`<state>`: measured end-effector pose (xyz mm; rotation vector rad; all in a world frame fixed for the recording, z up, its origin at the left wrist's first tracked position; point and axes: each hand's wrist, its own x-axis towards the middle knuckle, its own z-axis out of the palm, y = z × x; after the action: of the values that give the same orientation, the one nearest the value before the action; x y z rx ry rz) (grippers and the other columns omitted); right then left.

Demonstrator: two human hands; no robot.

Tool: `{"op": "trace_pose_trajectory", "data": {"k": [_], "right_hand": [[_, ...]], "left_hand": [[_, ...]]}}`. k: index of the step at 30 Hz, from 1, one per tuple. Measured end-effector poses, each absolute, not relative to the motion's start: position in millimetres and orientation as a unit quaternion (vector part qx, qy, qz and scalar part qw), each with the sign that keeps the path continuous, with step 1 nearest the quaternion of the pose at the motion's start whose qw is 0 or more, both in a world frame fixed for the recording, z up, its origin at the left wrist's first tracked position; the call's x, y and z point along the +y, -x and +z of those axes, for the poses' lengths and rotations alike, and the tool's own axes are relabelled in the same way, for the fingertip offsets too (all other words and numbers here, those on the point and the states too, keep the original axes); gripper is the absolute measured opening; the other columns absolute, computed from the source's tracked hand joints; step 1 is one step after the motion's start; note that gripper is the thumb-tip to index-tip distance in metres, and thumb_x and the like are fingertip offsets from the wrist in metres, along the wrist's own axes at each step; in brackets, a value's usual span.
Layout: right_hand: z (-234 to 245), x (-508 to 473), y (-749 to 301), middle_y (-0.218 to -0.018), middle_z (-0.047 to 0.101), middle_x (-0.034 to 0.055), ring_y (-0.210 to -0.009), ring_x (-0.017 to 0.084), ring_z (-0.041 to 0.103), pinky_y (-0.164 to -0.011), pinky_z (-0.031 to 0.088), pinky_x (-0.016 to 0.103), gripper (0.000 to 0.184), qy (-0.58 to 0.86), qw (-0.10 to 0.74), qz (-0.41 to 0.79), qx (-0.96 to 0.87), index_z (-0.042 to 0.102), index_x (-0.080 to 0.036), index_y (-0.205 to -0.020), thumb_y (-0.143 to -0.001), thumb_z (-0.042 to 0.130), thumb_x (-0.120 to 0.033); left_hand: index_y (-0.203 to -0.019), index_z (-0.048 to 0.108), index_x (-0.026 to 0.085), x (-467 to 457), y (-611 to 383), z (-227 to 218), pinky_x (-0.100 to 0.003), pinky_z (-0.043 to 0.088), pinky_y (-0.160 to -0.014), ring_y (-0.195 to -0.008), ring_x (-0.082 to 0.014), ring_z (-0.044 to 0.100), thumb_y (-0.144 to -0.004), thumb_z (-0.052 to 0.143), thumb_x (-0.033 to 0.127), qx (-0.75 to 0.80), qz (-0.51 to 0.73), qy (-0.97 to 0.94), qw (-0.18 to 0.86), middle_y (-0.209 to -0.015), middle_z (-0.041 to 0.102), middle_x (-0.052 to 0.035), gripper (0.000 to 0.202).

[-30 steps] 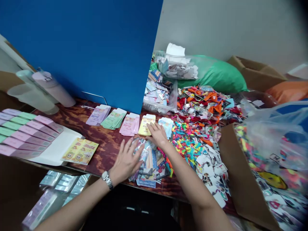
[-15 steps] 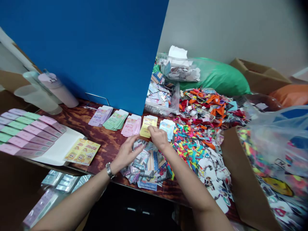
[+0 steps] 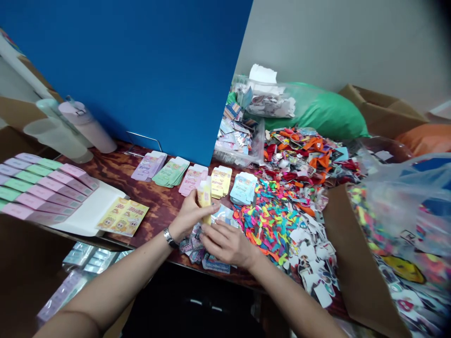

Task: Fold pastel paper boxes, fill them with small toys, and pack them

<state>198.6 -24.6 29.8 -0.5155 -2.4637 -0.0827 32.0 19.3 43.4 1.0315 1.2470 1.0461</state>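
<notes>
My left hand (image 3: pixel 188 217), a watch on its wrist, is closed round a small yellow flat box (image 3: pixel 204 196) and holds it upright above the wooden table (image 3: pixel 160 203). My right hand (image 3: pixel 227 243) lies just below it, fingers stretched flat over a pile of small printed packets (image 3: pixel 197 246) at the table's front edge. Behind the hands lie fanned stacks of flat boxes: purple (image 3: pixel 148 165), green (image 3: pixel 171 172), pink (image 3: pixel 193 179), yellow (image 3: pixel 221 181) and light blue (image 3: pixel 243 188).
A blue board (image 3: pixel 141 70) stands at the back. Rows of pink and green boxes (image 3: pixel 38 188) lie on the left beside yellow cards (image 3: pixel 123 217). Heaps of bright balloons (image 3: pixel 271 218) and stickers cover the right, next to a cardboard flap (image 3: pixel 352 267) and plastic bags.
My right hand has come back from the yellow stack to the packet pile. A yellow flat box has been lifted and is now in my left hand.
</notes>
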Motion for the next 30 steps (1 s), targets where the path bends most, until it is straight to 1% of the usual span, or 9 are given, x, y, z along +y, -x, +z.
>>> {"op": "trace_pose_trajectory", "data": {"k": [4, 7, 10, 13, 17, 19, 23, 26, 30], "right_hand": [[39, -26, -197, -0.138, 0.053, 0.0117, -0.114, 0.024, 0.062, -0.093, 0.057, 0.039, 0.042, 0.396, 0.411, -0.023, -0.821, 0.055, -0.027, -0.130, -0.090, 0.058, -0.016], [44, -26, -194, -0.148, 0.041, 0.0154, -0.122, 0.028, 0.056, -0.097, 0.053, 0.044, 0.037, 0.460, 0.410, -0.003, -0.788, 0.058, -0.023, -0.127, -0.091, 0.058, -0.020], [49, -30, -193, -0.150, 0.038, 0.0160, -0.132, 0.029, 0.047, -0.104, 0.048, 0.044, 0.027, 0.458, 0.409, 0.065, -0.787, 0.063, -0.019, -0.118, -0.093, 0.054, -0.019], [52, -35, -192, -0.144, 0.046, 0.0139, -0.132, 0.026, 0.048, -0.106, 0.046, 0.044, 0.022, 0.483, 0.438, 0.166, -0.740, 0.063, -0.020, -0.113, -0.095, 0.051, -0.022], [48, -32, -187, -0.121, 0.064, 0.0110, -0.112, 0.022, 0.062, -0.094, 0.053, 0.039, 0.032, 0.536, 0.531, 0.311, -0.578, 0.051, -0.021, -0.128, -0.099, 0.041, -0.031], [46, -28, -185, -0.111, 0.069, 0.0093, -0.100, 0.021, 0.067, -0.085, 0.057, 0.037, 0.029, 0.531, 0.545, 0.387, -0.520, 0.058, -0.019, -0.117, -0.098, 0.042, -0.035], [49, -20, -186, -0.096, 0.072, 0.0062, -0.086, 0.021, 0.069, -0.076, 0.057, 0.033, 0.019, 0.494, 0.533, 0.503, -0.467, 0.065, -0.018, -0.096, -0.086, 0.061, -0.034], [55, -20, -189, -0.094, 0.072, 0.0038, -0.086, 0.019, 0.068, -0.077, 0.055, 0.031, 0.015, 0.519, 0.496, 0.496, -0.489, 0.067, -0.019, -0.094, -0.081, 0.065, -0.027], [60, -26, -188, -0.092, 0.071, 0.0032, -0.086, 0.019, 0.067, -0.080, 0.054, 0.032, 0.013, 0.574, 0.437, 0.361, -0.591, 0.069, -0.020, -0.091, -0.082, 0.060, -0.019]], "left_hand": [[-0.106, 0.055, 0.018, 5, -33, 39, -0.030, 0.051, -0.071, -0.080, -0.0205, 0.066, -0.064, 0.079, 0.042, 0.605, 0.389, -0.595, 0.360, -0.090, 0.068, -0.0030, 0.054], [-0.134, 0.040, 0.020, -6, -35, 37, -0.031, 0.053, -0.077, -0.091, -0.0213, 0.068, -0.075, 0.069, 0.033, 0.573, 0.375, -0.673, 0.281, -0.111, 0.067, -0.0069, 0.066], [-0.143, 0.029, 0.024, -12, -35, 33, -0.030, 0.053, -0.083, -0.103, -0.0212, 0.066, -0.080, 0.065, 0.029, 0.519, 0.366, -0.742, 0.214, -0.130, 0.058, -0.0101, 0.073], [-0.135, 0.036, 0.024, -14, -33, 29, -0.031, 0.053, -0.083, -0.108, -0.0219, 0.063, -0.086, 0.061, 0.033, 0.472, 0.349, -0.795, 0.154, -0.125, 0.059, -0.0103, 0.055], [-0.128, 0.039, 0.020, -17, -32, 27, -0.036, 0.054, -0.083, -0.108, -0.0250, 0.061, -0.089, 0.058, 0.039, 0.450, 0.313, -0.830, 0.103, -0.117, 0.059, -0.0133, 0.048], [-0.128, 0.039, 0.019, -18, -32, 26, -0.038, 0.054, -0.084, -0.109, -0.0263, 0.060, -0.088, 0.059, 0.041, 0.449, 0.301, -0.836, 0.093, -0.119, 0.058, -0.0145, 0.050], [-0.135, 0.034, 0.018, -19, -32, 24, -0.037, 0.054, -0.084, -0.109, -0.0258, 0.060, -0.088, 0.059, 0.043, 0.455, 0.300, -0.832, 0.101, -0.121, 0.059, -0.0142, 0.058], [-0.145, 0.022, 0.014, -20, -33, 22, -0.038, 0.052, -0.088, -0.113, -0.0268, 0.059, -0.087, 0.060, 0.044, 0.469, 0.306, -0.822, 0.104, -0.128, 0.056, -0.0170, 0.075], [-0.151, 0.008, 0.010, -21, -35, 22, -0.040, 0.052, -0.086, -0.110, -0.0292, 0.058, -0.088, 0.057, 0.042, 0.490, 0.267, -0.825, 0.095, -0.125, 0.057, -0.0188, 0.087]]}}
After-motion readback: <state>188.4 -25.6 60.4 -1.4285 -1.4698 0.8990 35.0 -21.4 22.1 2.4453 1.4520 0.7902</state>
